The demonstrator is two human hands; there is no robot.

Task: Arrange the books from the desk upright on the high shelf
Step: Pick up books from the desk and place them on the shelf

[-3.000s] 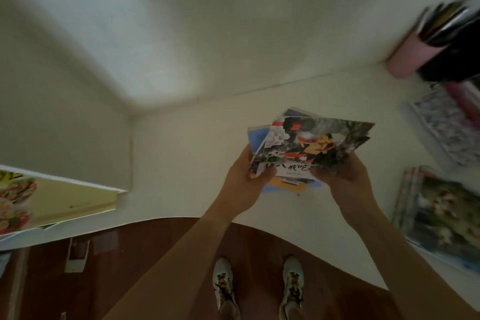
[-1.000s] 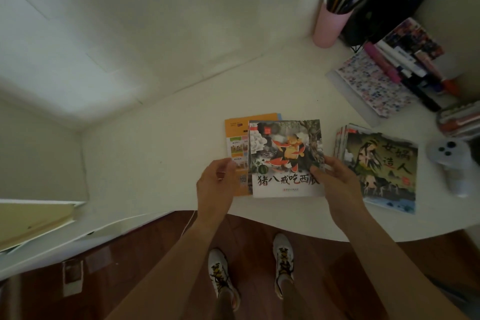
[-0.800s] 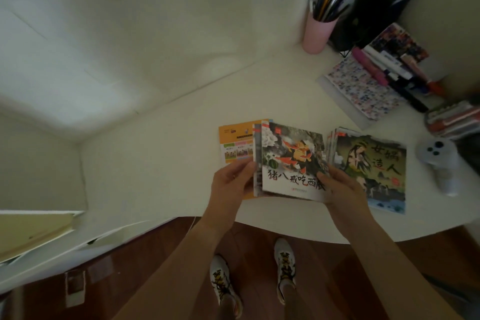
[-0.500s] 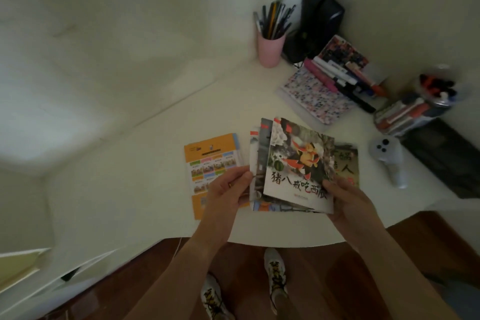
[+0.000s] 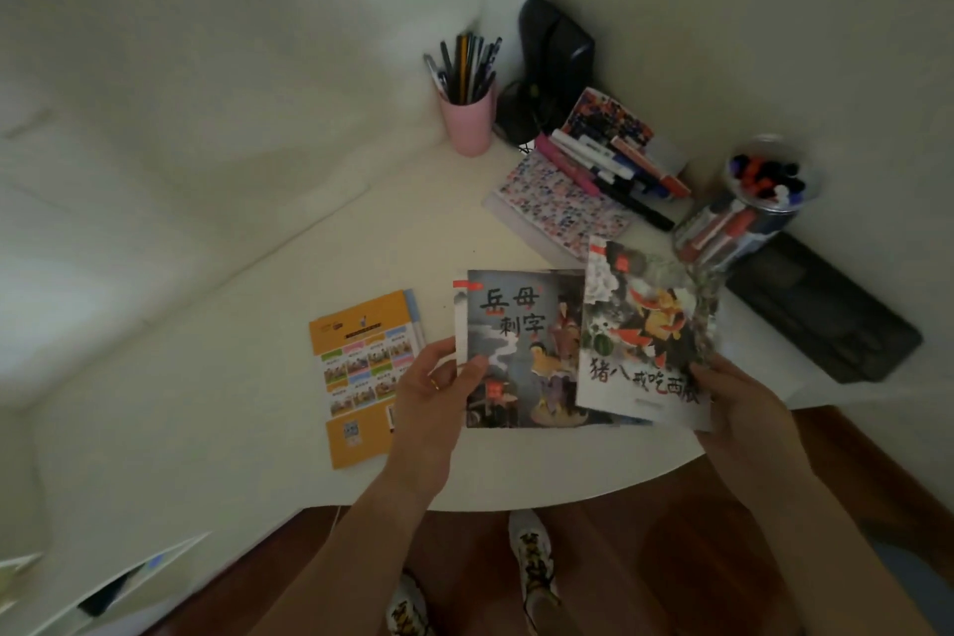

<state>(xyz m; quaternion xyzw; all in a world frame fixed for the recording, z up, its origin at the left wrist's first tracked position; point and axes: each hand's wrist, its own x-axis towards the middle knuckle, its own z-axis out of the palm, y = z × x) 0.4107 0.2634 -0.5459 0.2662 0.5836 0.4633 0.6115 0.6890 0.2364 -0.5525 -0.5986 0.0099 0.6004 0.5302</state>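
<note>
My left hand [image 5: 439, 387] pinches the left edge of a dark grey-blue picture book [image 5: 521, 351] held over the white desk [image 5: 206, 377]. My right hand [image 5: 738, 408] grips the lower right corner of a second picture book [image 5: 645, 331] with a watermelon scene, lifted and tilted to the right, overlapping the first. An orange book [image 5: 361, 377] lies flat on the desk to the left of my left hand. The high shelf is out of view.
A pink cup of pens [image 5: 467, 119] stands at the back by a black device [image 5: 555, 67]. A patterned notebook [image 5: 560, 207], loose markers [image 5: 609, 165], a clear jar of markers [image 5: 743, 207] and a black case [image 5: 821, 305] fill the right side. Walls close the corner.
The stack was laid near the desk, the orange book stayed on the desk, and my hands have pulled the two picture books apart, the watermelon one going right.
</note>
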